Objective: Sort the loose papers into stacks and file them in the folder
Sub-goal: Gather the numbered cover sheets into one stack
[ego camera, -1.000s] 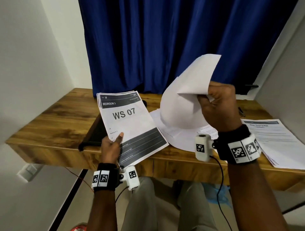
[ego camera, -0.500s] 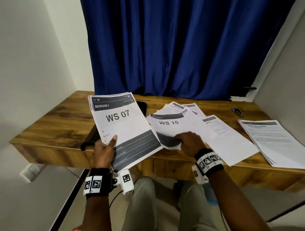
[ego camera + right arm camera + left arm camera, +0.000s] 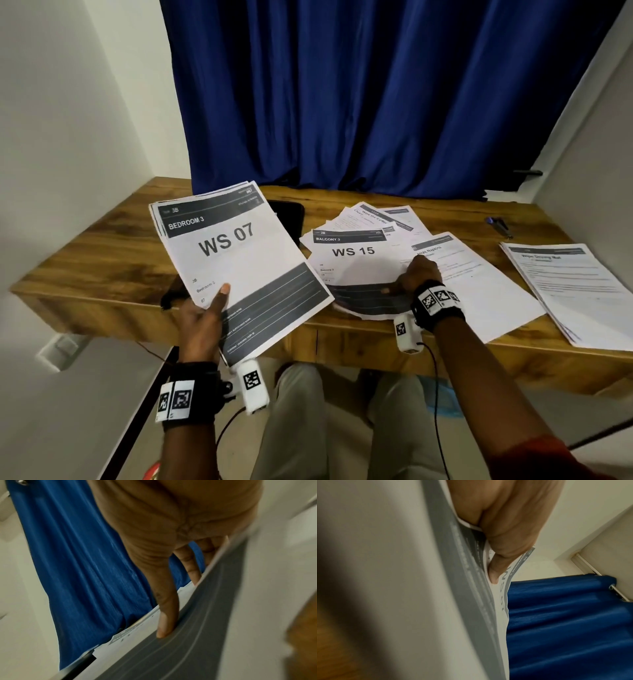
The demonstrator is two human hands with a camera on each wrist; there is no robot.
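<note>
- Left hand [image 3: 202,317] has the sorted stack [image 3: 239,270] pinched at its near corner, thumb [image 3: 496,566] flat on the top sheet, the one printed "WS 07", fingers hidden underneath
- That stack is up off the desk [image 3: 102,260], tilted, fanning a little at its far edge where the lower sheets peek out
- Right hand [image 3: 416,277] is down on the "WS 15" sheet [image 3: 352,260], thumb [image 3: 168,615] pressing into its dark lower band, and the near edge of the paper curls up under the palm
- In the right wrist view the other fingers [image 3: 190,563] reach past the far side of that edge, so the sheet sits between thumb and fingers; how firmly it is gripped, I cannot tell
- The WS 15 sheet tops a loose spread of papers [image 3: 383,219] lying on the desk just beyond and to the right of that hand
- One more white sheet [image 3: 479,291] lies under the right wrist and runs out past the desk's near edge
- Further right of the grip, well apart, a separate pile [image 3: 575,287] lies flat with its near corner overhanging the desk
- A dark folder [image 3: 291,219] lies behind the raised stack, mostly hidden by it
- A small pen-like thing [image 3: 498,226] rests near the desk's far right
- Blue curtain [image 3: 376,96] hangs behind it all
</note>
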